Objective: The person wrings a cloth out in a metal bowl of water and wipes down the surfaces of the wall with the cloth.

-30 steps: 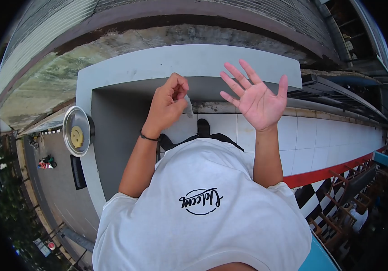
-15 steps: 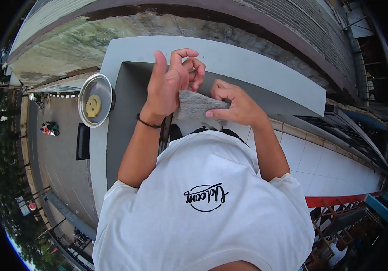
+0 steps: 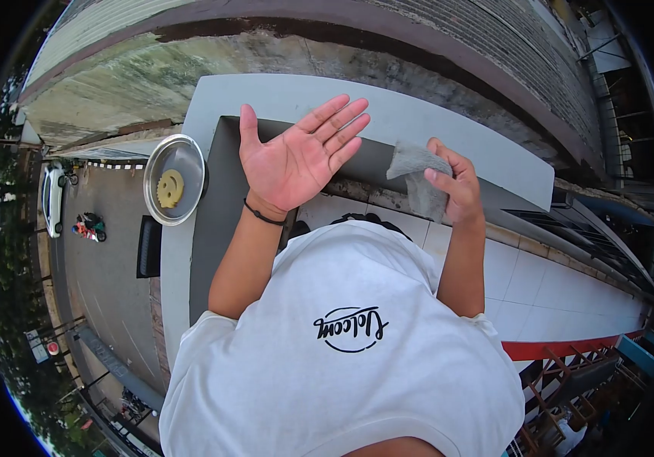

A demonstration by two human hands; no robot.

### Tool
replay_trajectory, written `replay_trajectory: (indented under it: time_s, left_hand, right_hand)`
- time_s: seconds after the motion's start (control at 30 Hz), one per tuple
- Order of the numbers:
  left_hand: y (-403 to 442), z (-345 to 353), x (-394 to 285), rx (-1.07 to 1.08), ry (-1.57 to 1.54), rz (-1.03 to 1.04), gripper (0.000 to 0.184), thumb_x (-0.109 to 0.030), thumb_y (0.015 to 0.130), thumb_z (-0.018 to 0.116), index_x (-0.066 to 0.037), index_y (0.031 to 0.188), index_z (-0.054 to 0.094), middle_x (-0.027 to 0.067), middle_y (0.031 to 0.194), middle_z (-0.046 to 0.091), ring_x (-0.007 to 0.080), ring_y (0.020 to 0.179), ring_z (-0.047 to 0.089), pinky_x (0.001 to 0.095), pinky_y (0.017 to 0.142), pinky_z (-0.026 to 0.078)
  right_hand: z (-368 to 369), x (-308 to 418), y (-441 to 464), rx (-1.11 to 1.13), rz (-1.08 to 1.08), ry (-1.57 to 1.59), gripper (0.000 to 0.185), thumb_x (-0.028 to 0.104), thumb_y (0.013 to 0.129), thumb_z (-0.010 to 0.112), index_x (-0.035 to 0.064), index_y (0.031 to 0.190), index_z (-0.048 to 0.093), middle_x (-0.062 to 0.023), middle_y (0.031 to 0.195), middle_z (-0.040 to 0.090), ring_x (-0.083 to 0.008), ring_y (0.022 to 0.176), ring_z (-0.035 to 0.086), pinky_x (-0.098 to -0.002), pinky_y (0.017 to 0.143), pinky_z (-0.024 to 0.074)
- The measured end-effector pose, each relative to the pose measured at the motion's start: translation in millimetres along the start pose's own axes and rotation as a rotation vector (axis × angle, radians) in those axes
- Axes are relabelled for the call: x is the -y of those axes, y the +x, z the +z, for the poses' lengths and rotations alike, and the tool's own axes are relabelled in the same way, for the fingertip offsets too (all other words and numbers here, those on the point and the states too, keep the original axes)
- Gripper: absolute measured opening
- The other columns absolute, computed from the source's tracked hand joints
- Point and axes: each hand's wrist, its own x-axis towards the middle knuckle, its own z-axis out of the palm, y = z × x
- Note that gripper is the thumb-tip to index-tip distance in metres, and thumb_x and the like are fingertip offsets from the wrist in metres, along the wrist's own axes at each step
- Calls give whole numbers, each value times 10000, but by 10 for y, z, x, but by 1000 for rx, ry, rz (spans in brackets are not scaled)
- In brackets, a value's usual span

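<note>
My left hand (image 3: 302, 158) is held palm up with its fingers stretched out and nothing in it. A dark band (image 3: 263, 213) circles that wrist. Off to the right, my right hand (image 3: 456, 183) grips a grey cloth (image 3: 423, 169) between thumb and fingers; the cloth hangs bunched and is slightly blurred. The two hands are apart, both above the inner side of a grey-and-white ledge. To the left, a round metal bowl (image 3: 193, 199) rests at the ledge's corner, holding a yellow gear-edged piece with a smiling face (image 3: 169, 189).
The pale ledge (image 3: 449, 126) runs in front of me and down my left side. Behind it rises a stained wall (image 3: 266, 72). White floor tiles (image 3: 548, 286) lie to the right. A road with a motorcycle (image 3: 89, 227) and a white car (image 3: 53, 199) is beyond the left edge.
My hands have separated. The right hand has moved right with the cloth, away from the left hand. My left hand's fingers have straightened and its palm has turned up.
</note>
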Motion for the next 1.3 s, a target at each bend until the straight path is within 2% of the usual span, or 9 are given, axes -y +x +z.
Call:
replay_trajectory:
  time_s: [0.3, 0.47, 0.5, 0.6, 0.63, 0.73, 0.83, 1.0, 1.3]
  left_hand:
    - [98, -61, 80, -10, -18, -23, 1113, -808, 842, 323, 36, 1522, 71, 207, 1604, 50, 343, 1491, 49, 468, 1204, 98]
    - [161, -29, 159, 1, -40, -25, 1110, -812, 844, 309, 22, 1526, 42, 205, 1605, 20, 339, 1492, 29, 467, 1206, 75]
    - [173, -25, 179, 5, -40, -25, 1110, -814, 843, 307, 15, 1528, 35, 203, 1606, 10, 337, 1493, 24, 466, 1207, 70]
    - [188, -34, 184, 8, -1, -42, 1042, -774, 881, 297, 3, 1532, 55, 229, 1592, 102, 351, 1480, 131, 454, 1200, 131]
    - [174, -87, 187, -78, 133, -86, 997, -737, 904, 310, 1, 1530, 73, 239, 1567, 171, 352, 1452, 206, 445, 1183, 177]
    - [33, -427, 148, -382, 493, -160, 861, -616, 964, 359, -2, 1521, 127, 261, 1478, 363, 345, 1348, 413, 414, 1115, 311]
    - [-284, -760, 182, -715, 599, -123, 758, -503, 993, 421, -1, 1503, 172, 257, 1380, 493, 317, 1224, 548, 376, 1015, 422]
    - [-931, -1079, 272, -968, 429, -46, 721, -460, 989, 467, -1, 1478, 205, 247, 1332, 537, 294, 1136, 608, 344, 914, 495]
    - [-1493, -1231, -129, -1088, 417, -24, 656, -412, 985, 497, -1, 1450, 282, 207, 1263, 594, 241, 1085, 618, 320, 904, 472]
  right_hand:
    - [-979, 18, -93, -976, -19, -591, 337, 314, 930, 647, 51, 762, 521, 30, 623, 454, -68, 576, 379, -265, 503, 318]
    - [-1755, -15, -430, -1347, -84, -1513, 298, 295, 900, 647, 12, 845, 571, -156, 729, 631, -354, 643, 609, -441, 604, 451]
    - [-1786, -47, -463, -1202, -34, -1503, 273, 268, 890, 638, 8, 941, 575, -221, 883, 660, -470, 829, 610, -497, 715, 473]
    - [-2088, -432, -545, -856, 56, -1496, 295, 275, 892, 641, 31, 1029, 548, -217, 1080, 651, -455, 966, 611, -475, 812, 482]
    - [-2255, -638, -624, -831, 118, -1432, 455, 357, 924, 593, 80, 1273, 503, -203, 1386, 502, -428, 1226, 506, -480, 993, 419]
    - [-2396, -813, -704, -705, 329, -1635, 617, 449, 963, 490, 102, 1458, 369, -173, 1555, 289, -383, 1424, 282, -522, 1126, 259]
    - [-2274, -993, -575, -590, 491, -1753, 701, 502, 981, 401, 85, 1525, 251, -164, 1593, 196, -342, 1478, 154, -546, 1157, 160]
    - [-1643, -1251, -67, -531, 331, -1797, 709, 485, 974, 417, 16, 1491, 290, -188, 1579, 220, -348, 1467, 182, -531, 1163, 153]
    - [1166, -2127, 1705, -104, -138, -1494, 916, 638, 882, 471, -75, 1439, 330, -242, 1535, 276, -353, 1457, 199, -502, 1180, 135]
